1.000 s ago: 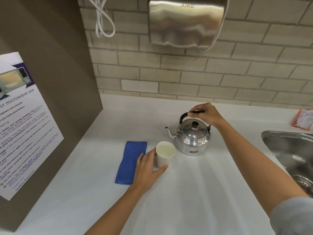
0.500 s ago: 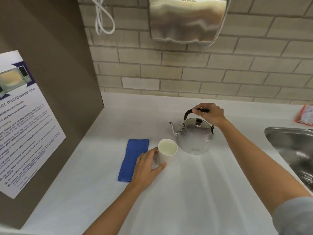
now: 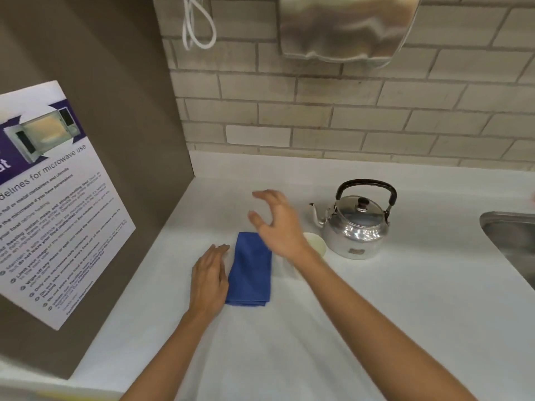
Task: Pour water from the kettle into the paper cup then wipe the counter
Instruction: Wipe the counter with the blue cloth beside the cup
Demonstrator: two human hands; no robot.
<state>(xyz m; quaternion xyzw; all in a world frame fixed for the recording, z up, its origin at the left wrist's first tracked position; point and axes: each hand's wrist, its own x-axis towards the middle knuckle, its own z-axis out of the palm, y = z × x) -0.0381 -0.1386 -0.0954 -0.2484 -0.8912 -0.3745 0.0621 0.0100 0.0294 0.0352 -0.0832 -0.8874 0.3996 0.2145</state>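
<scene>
While both hands (image 3: 209,280) (image 3: 278,224) hover with slack grip — seemingly empty — white counter (image 3: 376,314) meets brick wall (image 3: 362,117).

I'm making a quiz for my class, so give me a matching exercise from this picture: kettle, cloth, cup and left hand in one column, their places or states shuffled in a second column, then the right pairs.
Column one:
1. kettle
2. cloth
3. cup
4. left hand

Column two:
A. folded, blue, lying flat
B. partly hidden behind the right hand
C. upright near the sink, handle up
D. flat on the counter beside the cloth

Pairs: 1-C, 2-A, 3-B, 4-D
</scene>
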